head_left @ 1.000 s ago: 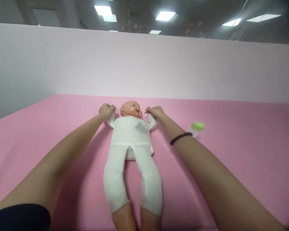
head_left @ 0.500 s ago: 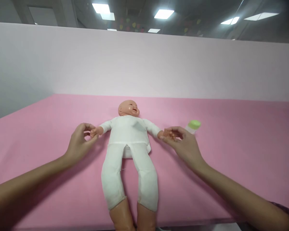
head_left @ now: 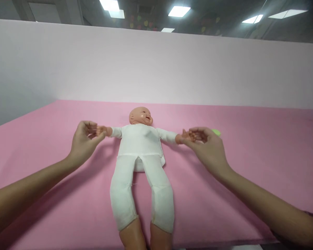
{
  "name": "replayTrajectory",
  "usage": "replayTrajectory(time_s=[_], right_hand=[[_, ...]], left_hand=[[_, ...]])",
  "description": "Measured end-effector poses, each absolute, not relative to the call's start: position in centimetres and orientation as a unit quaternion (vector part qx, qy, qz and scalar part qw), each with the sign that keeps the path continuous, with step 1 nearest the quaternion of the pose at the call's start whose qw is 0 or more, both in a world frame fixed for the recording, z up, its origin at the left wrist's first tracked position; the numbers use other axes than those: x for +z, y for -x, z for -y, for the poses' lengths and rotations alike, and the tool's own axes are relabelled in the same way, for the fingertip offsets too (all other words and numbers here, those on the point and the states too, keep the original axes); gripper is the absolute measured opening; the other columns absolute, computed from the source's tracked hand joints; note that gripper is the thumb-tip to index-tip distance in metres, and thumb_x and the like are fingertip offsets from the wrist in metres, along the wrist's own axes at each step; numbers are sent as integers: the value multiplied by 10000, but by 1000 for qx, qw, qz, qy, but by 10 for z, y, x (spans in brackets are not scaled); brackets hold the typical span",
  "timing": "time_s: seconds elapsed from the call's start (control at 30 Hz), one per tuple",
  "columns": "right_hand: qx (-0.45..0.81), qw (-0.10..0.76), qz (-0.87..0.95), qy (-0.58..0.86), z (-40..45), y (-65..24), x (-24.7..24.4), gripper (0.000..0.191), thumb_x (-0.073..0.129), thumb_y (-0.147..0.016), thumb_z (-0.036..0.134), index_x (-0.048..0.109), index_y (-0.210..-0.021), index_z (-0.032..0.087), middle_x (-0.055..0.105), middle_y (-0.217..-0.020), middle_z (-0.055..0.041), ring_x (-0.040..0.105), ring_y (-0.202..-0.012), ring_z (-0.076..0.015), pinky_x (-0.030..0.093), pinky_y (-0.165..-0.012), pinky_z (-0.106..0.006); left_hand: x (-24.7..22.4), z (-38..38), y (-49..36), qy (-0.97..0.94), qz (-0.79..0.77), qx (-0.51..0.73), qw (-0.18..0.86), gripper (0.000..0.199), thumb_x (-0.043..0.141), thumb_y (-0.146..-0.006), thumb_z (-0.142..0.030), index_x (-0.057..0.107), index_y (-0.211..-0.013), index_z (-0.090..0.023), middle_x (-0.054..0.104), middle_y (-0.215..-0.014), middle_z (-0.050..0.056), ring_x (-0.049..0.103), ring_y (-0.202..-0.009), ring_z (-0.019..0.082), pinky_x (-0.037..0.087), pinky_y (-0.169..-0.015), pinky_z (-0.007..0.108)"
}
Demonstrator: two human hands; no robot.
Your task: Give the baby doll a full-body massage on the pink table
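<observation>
A baby doll (head_left: 141,142) in a white cloth body lies on its back on the pink surface (head_left: 67,215), its head at the far end turned toward the right. My left hand (head_left: 86,139) pinches the doll's small hand at the left, thumb below and fingers above. At the right, my right hand (head_left: 208,147) holds the doll's other hand between thumb and fingers. Both doll arms are stretched out sideways and look raised off the surface. The doll's lower legs reach the near edge.
A green-capped container (head_left: 216,132) is mostly hidden behind my right hand. A white wall panel (head_left: 156,69) stands along the back of the pink surface. Ceiling lights show above it.
Both my hands have moved outward and up with the doll's hands, so the doll's arms are straighter and spread wider. My right hand now covers more of the green-capped container.
</observation>
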State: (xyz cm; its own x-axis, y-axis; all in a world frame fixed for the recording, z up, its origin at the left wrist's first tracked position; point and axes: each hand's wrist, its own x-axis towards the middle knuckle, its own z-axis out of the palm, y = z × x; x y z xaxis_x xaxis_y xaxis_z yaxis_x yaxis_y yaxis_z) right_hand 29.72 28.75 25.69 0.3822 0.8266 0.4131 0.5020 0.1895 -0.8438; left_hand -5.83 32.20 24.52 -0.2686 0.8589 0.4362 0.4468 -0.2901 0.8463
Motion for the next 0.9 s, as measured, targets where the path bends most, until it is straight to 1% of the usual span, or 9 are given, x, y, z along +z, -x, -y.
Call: replayTrajectory(time_s=[0.1, 0.17, 0.37, 0.47, 0.57, 0.63, 0.7, 0.8, 0.9], right_hand=[[115, 587, 549, 584, -330, -296, 278, 420, 848, -632, 334, 635, -974, 217, 724, -1013, -81, 697, -909, -243, 590, -799, -381], [113, 571, 572, 578, -369, -293, 283, 363, 813, -678, 315, 631, -975, 215, 736, -996, -70, 704, -906, -230, 585, -816, -375], [94, 384, 581, 711, -473, -279, 259, 193, 769, -645, 189, 680, -816, 190, 749, -846, -47, 698, -837, -220, 547, -777, -334], [123, 292, 594, 739, -492, -272, 244, 81, 728, -643, 148, 667, -680, 186, 742, -757, -63, 693, -798, -225, 535, -719, -313], [153, 235, 605, 746, -495, -269, 237, 77, 725, -641, 153, 656, -647, 187, 737, -734, -82, 687, -786, -239, 534, -693, -320], [157, 244, 609, 738, -494, -269, 237, 90, 736, -639, 155, 656, -662, 188, 738, -751, -86, 687, -796, -244, 535, -704, -325], [150, 299, 605, 723, -490, -272, 242, 124, 751, -643, 160, 662, -725, 184, 744, -804, -82, 690, -829, -238, 535, -737, -322], [150, 421, 589, 674, -472, -278, 258, 341, 795, -646, 209, 648, -951, 175, 743, -945, -80, 690, -887, -216, 543, -783, -319], [159, 505, 609, 592, -430, -283, 276, 551, 828, -646, 304, 579, -1122, 184, 730, -1005, -76, 687, -887, -207, 556, -813, -349]], left_hand=[[269, -364, 45, -581, -539, 593, 143, 457, 782, -688, -351, 530, -1049, -228, 677, -1062, 49, 672, -949, 195, 555, -776, 314], [278, -400, 34, -597, -546, 566, 156, 431, 775, -689, -355, 566, -1038, -212, 702, -1052, 60, 681, -958, 207, 558, -762, 311], [266, -493, 9, -621, -668, 380, 153, 152, 734, -701, -307, 674, -782, -193, 751, -905, 70, 696, -912, 239, 545, -765, 308], [247, -513, 4, -634, -707, 276, 150, 130, 727, -705, -320, 684, -697, -198, 748, -802, 91, 702, -905, 276, 544, -761, 332], [232, -519, 3, -628, -717, 258, 157, 128, 731, -688, -307, 680, -666, -192, 742, -757, 114, 707, -862, 301, 545, -733, 361], [230, -518, 4, -632, -709, 271, 159, 129, 711, -710, -304, 673, -655, -193, 751, -793, 122, 707, -856, 296, 541, -727, 361], [235, -511, 6, -638, -695, 294, 156, 133, 672, -752, -303, 672, -671, -198, 761, -865, 115, 705, -878, 271, 534, -740, 340], [253, -490, 12, -633, -667, 367, 141, 121, 632, -790, -304, 683, -805, -196, 759, -976, 88, 696, -916, 227, 526, -744, 302], [273, -454, 21, -630, -610, 460, 137, 239, 674, -765, -337, 669, -952, -188, 742, -1040, 70, 694, -920, 211, 531, -719, 288]])
